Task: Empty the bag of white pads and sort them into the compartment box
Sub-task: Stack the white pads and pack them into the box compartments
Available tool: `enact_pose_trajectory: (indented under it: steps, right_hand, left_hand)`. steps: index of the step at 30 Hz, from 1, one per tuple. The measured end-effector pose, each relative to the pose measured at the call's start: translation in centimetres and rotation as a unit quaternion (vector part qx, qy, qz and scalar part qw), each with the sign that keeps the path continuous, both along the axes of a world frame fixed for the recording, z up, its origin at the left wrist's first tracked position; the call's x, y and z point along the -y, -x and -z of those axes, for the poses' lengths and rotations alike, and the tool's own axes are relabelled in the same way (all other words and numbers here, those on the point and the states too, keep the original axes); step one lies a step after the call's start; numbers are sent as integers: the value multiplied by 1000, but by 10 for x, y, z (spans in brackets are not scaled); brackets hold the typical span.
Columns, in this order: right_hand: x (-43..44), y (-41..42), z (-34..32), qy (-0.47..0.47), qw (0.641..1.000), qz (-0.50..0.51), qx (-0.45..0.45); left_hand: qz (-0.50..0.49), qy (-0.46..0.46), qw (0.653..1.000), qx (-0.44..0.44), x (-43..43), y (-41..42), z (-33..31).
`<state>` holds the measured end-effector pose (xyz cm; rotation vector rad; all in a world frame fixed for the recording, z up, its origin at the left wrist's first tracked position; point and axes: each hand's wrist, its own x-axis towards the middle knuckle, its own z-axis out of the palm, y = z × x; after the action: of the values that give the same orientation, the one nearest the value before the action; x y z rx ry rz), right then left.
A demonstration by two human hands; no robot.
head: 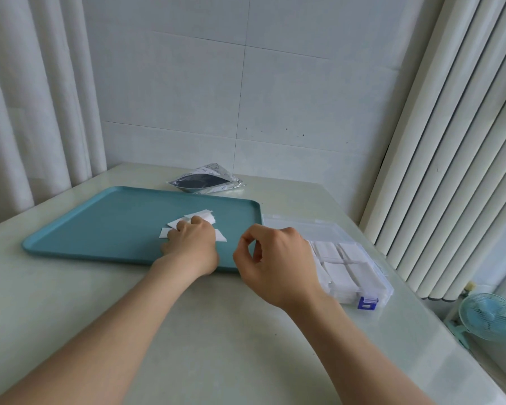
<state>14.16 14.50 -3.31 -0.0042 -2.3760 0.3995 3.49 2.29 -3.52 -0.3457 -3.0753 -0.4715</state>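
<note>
Teal tray [100,223] edge under loose, empty right grip [278,258]; left grip [193,244] clutches white pads [208,218].

Left hand [192,241] covers the middle of the white pads [208,218], fingertips out of sight. Right hand [275,258] blocks the compartment box's [354,258] near-left corner. Print on the bag [208,178] is too small to read. The frame's right edge clips the fan [490,315].
</note>
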Motion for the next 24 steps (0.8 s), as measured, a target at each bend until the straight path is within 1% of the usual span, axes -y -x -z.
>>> enact_pose_trajectory:
  steps: [3, 6, 9, 12, 14, 17, 18, 19, 22, 24]
  right_hand:
    - [0, -2, -1, 23, 1000, -5, 2]
    - [-2, -4, -1, 35, 999, -3, 7]
    - [-4, -4, -2, 45, 999, -1, 8]
    - [-5, -5, -3, 50, 999, -1, 6]
    - [-6, -5, -2, 49, 999, 1, 9]
    - [-7, -4, -2, 44, 999, 10, 6]
    - [-8, -3, -2, 47, 999, 13, 2]
    - [-9, -2, -2, 54, 998, 15, -1]
    - [-13, 2, -1, 96, 995, 22, -12]
    - [-16, 5, 0, 123, 992, 23, -17]
  left_hand:
    - [20, -23, 999, -10, 1, 0, 1]
    - [14, -47, 998, -26, 3, 0, 0]
    - [-11, -66, 995, -77, 6, 0, -5]
    - [-39, -93, 983, -155, 5, 2, -9]
    - [-27, -169, 963, -207, 3, 2, -10]
    - [27, -310, 912, -266, -1, 1, -10]
    - [43, -351, 898, -261, -4, 0, -11]
    - [54, -391, 888, -236, -7, -2, -12]
    - [70, -487, 865, -96, -19, -10, -14]
    - [87, -548, 832, -3, -26, -14, -12]
